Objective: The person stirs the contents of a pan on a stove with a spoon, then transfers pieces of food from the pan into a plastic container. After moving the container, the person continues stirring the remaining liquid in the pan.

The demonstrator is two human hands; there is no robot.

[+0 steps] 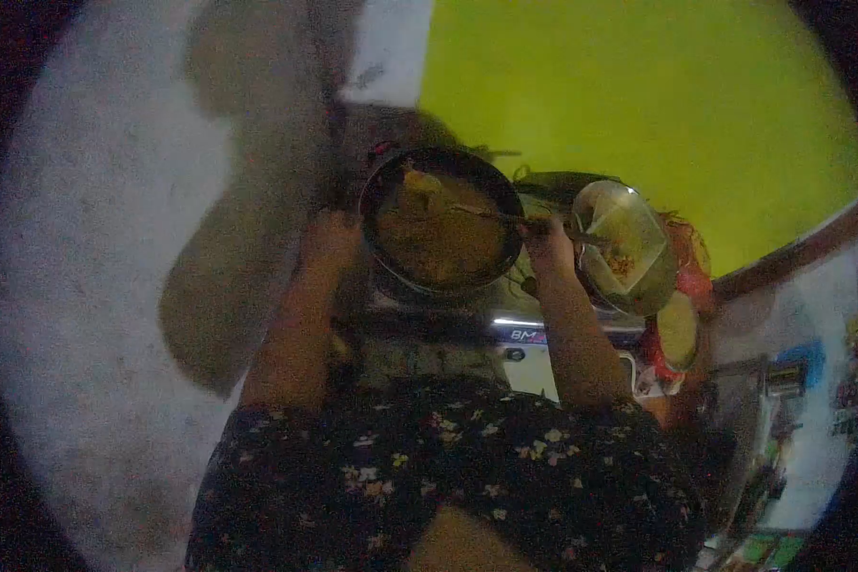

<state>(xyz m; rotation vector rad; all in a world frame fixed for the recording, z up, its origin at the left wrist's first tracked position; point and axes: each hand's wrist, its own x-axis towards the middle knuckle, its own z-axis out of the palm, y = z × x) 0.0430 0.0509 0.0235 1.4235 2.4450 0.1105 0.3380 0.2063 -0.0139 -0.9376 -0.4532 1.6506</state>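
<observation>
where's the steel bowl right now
In the head view the steel bowl sits right of centre, just right of the dark pan on the stove, beside the right hand.

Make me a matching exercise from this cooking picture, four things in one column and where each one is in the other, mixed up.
Things:
1. left hand
2. right hand
3. dark pan
4. steel bowl

Places:
A. on the stove, between the two hands
B. at the pan's left rim
C. far right, beside the pan
D. on the utensil reaching into the pan

Pairs: 1-B, 2-D, 3-A, 4-C
</observation>
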